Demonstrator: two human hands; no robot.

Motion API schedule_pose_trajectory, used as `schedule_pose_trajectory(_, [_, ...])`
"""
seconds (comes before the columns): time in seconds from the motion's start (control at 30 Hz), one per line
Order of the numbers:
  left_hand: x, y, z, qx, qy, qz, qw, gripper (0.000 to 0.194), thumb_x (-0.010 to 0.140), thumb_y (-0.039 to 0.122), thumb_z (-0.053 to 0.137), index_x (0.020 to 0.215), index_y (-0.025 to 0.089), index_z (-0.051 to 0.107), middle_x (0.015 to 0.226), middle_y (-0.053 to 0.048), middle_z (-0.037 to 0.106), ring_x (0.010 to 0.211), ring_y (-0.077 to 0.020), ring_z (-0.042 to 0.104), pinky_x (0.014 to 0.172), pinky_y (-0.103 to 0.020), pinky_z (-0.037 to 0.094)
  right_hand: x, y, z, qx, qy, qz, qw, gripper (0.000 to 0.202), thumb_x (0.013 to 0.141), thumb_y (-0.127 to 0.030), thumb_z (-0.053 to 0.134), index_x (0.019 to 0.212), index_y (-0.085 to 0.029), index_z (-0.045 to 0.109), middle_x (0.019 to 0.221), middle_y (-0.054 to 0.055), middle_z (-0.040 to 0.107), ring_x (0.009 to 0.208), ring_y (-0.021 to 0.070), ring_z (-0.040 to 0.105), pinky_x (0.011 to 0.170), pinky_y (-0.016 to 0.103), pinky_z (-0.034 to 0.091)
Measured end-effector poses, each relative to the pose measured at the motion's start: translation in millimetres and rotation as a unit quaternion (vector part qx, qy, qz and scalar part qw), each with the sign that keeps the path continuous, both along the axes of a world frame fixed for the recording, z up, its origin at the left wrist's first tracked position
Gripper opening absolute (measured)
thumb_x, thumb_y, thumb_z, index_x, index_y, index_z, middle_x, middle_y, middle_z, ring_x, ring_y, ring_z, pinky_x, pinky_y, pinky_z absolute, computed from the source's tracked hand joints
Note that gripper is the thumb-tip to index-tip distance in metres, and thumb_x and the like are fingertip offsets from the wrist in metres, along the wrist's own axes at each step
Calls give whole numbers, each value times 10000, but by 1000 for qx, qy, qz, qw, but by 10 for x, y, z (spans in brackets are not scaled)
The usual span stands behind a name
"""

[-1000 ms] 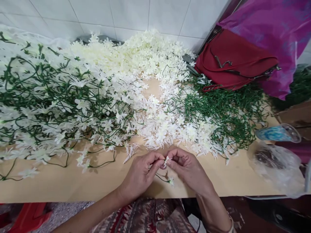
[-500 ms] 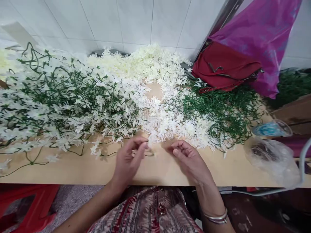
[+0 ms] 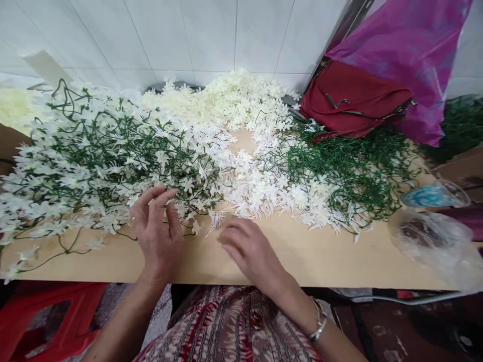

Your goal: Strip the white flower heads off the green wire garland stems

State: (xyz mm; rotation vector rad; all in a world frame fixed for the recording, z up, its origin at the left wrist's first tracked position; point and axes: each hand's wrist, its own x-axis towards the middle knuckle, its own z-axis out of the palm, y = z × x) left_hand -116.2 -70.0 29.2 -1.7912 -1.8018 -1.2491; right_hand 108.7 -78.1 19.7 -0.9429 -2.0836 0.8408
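Note:
My left hand (image 3: 156, 234) is raised at the front edge of a heap of artificial white flowers on green stems (image 3: 113, 151). Its fingers are spread, and nothing shows between them. Over the table's middle, my right hand (image 3: 251, 251) has its fingers bent and drawn together. Whatever its fingertips may hold is hidden. Just beyond them lie thin white stamen-like strands (image 3: 217, 221), at the front of a pile of loose white blossoms (image 3: 260, 186).
Bare green stems (image 3: 339, 171) lie to the right, below a red handbag (image 3: 354, 100) and a purple plastic bag (image 3: 407, 55). Cream blossoms (image 3: 237, 93) are heaped by the tiled wall. A plastic cup (image 3: 433, 193) and a clear bag (image 3: 437, 241) sit at the right; a red stool (image 3: 71, 311) stands lower left.
My left hand has moved left to the stemmed flowers, its pinch opened into spread fingers. The thin stem by it is gone from the table's middle. My right hand has shifted left.

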Motion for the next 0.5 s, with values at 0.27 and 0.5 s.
schedule_pose_trajectory(0.27, [211, -102, -171, -13, 9, -139, 990, 210, 1026, 124, 574, 1203, 210, 646, 1062, -74, 762, 1026, -200, 726, 963, -345, 571, -163, 251, -139, 172, -157, 83, 969, 279, 1013, -123, 627, 1281, -148, 701, 1329, 148, 715, 1282, 291, 602, 1056, 485, 577])
schedule_pose_trajectory(0.5, [260, -19, -318, -95, 38, -195, 975, 195, 1050, 139, 532, 1199, 205, 638, 1144, -77, 777, 1104, -215, 730, 1003, -340, 543, 511, 510, -264, 155, -151, -114, 970, 306, 1058, -145, 525, 1267, -172, 748, 1318, 181, 732, 1231, 323, 659, 1049, 577, 560])
